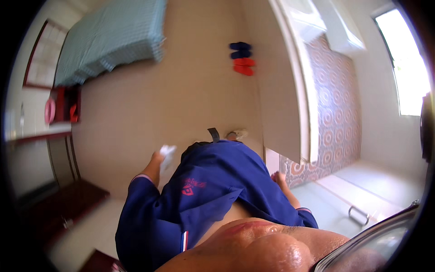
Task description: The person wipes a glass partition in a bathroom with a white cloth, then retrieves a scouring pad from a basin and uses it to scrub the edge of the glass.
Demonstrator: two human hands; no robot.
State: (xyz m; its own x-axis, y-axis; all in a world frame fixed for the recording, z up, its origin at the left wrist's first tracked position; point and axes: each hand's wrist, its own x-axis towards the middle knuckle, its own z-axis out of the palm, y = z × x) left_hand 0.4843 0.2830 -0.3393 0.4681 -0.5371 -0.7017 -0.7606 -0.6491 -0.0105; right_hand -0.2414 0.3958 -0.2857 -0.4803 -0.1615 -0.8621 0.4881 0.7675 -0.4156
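My left hand [158, 159] hangs beside my body and grips a crumpled white thing [166, 153], perhaps a tissue or thin cloth; blur hides its details. My right hand [280, 177] is low at my other side, close to the doorway and the end of a wall. A small reddish-pink patch shows at its fingers, too small to tell whether it is a held thing. The dark blue shirt [217, 170] hides part of my body's surroundings. One light-coloured shoe [241, 134] shows on the floor ahead.
A bed with a blue-green checked cover [112, 40] stands front left. Navy slippers [240, 50] and red slippers [244, 66] lie by the wall [278, 102]. Beyond it are patterned tiles [333, 102] and a window [404, 64]. A dark red cabinet [68, 204] stands left, a door handle [358, 216] right.
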